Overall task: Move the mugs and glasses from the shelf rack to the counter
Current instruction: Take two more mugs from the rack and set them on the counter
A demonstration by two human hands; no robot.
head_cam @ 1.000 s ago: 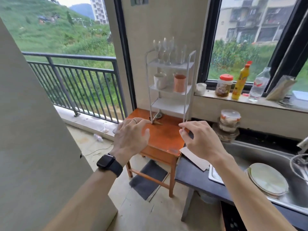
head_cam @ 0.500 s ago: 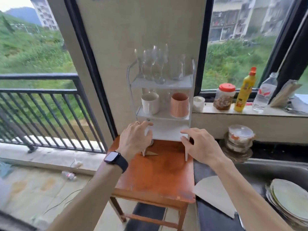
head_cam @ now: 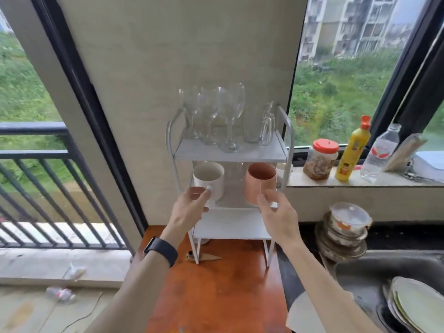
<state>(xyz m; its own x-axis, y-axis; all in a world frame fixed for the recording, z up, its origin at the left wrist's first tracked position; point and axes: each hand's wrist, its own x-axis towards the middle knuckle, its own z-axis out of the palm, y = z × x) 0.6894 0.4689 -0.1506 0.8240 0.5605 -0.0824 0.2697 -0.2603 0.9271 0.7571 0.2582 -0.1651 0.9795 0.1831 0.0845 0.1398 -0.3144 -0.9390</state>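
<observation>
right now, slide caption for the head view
Left hand at white mug, right hand at pink mug, middle shelf of the rack

I see the white shelf rack [head_cam: 230, 156] standing at the back of the orange table [head_cam: 216, 299], a small brown wedge [head_cam: 207, 257] lying by its front left leg. Its top shelf carries clustered wine glasses [head_cam: 216, 116] and a clear glass mug [head_cam: 258, 127]. The middle shelf holds a white mug [head_cam: 208, 177] left and a pink mug [head_cam: 260, 180] right.
</observation>
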